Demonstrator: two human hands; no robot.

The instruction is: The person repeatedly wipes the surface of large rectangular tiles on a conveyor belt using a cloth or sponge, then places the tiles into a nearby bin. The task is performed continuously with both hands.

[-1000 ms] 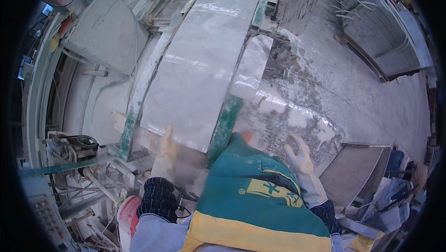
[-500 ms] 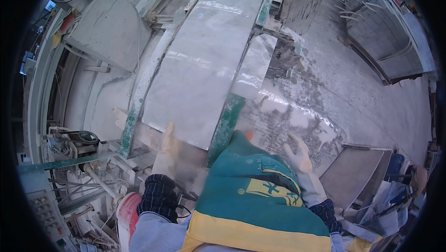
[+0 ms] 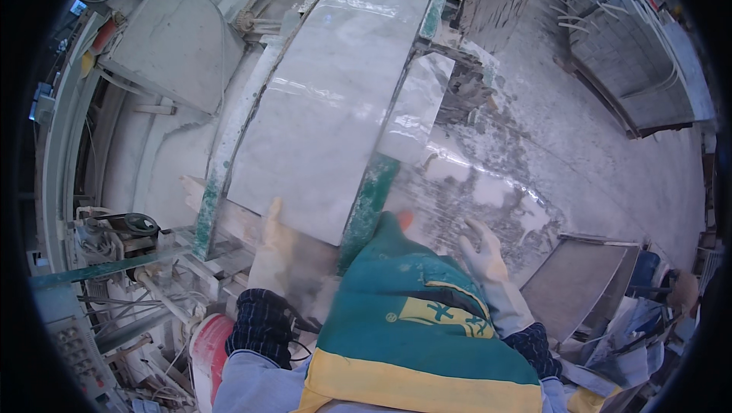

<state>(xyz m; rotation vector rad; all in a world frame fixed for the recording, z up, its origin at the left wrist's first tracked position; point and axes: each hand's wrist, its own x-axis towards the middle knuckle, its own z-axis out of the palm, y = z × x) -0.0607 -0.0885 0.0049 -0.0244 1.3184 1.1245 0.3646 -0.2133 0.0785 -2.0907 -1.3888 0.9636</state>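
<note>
Left hand (image 3: 271,254), nearer, at the near end of a pale grey slab (image 3: 316,135); grip hidden, cannot tell. Right hand (image 3: 488,257) loosely spread, holding nothing. Slab lies ahead, long axis running away, slightly rightward, between 2 green-painted rails (image 3: 372,201); floor (image 3: 602,177) extends rightward.

A long, pale grey, glossy stone-like slab (image 3: 328,116) lies flat, running from the near middle of the scene out of view at the far side, veering right as it goes. Its near edge slants, the right corner nearer than the left. Cloudy markings and bright reflections cross its surface.
</note>
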